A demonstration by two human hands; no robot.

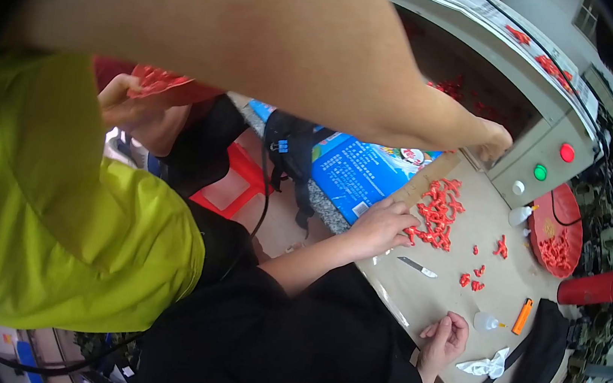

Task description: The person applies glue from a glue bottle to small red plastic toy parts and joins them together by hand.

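Note:
A loose pile of small, glossy, red twisted pieces (438,210) lies on the worktable. My left hand (381,230) rests at the pile's near left edge, its fingers closed on a red twisted piece (412,234). Near the table's front edge, my right hand (447,339) is loosely curled, thumb against the fingers, with nothing visible in it. Between the hands lies a small knife blade (417,267). Several short red bits (473,282) and a single red piece (502,247) lie to the right of the pile.
Another person in a yellow-green shirt (81,241) reaches across; their hand (490,141) is beside a machine with buttons (541,172). Their other hand holds a red dish (163,86). A red plate (574,214), squeeze bottle (487,321), orange lighter (523,316) and blue packet (361,175) surround the workspace.

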